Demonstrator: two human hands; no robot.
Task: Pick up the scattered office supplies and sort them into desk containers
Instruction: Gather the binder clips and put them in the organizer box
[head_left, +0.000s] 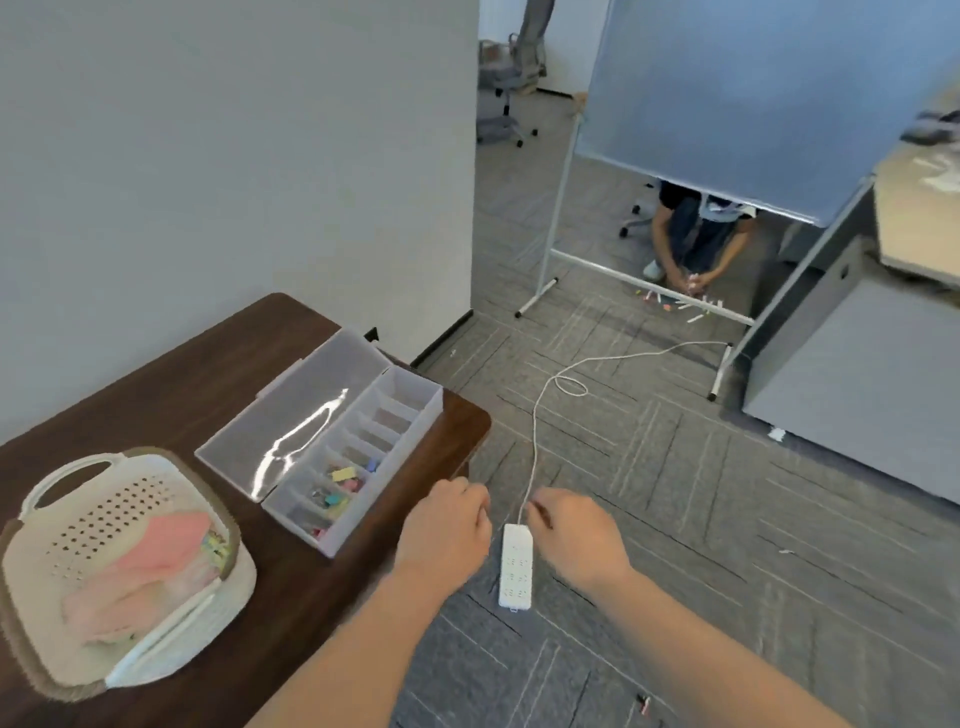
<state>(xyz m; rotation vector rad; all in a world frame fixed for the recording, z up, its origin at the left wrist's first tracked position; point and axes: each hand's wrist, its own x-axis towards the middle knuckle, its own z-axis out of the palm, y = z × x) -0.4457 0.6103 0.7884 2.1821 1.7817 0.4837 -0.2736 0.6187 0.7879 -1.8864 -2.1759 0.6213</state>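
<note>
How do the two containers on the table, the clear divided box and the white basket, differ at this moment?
The clear divided box is see-through and rectangular, with its lid folded open flat beside it; the white basket is opaque, rounded, perforated, with a handle and no lid. The box has a row of small compartments, the near ones holding small coloured clips, the far ones looking empty; the basket is one open space holding pink and pale sheets. Both sit on the dark brown table.

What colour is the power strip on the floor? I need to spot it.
White, with a white cord; the power strip shows in the head view.
</note>
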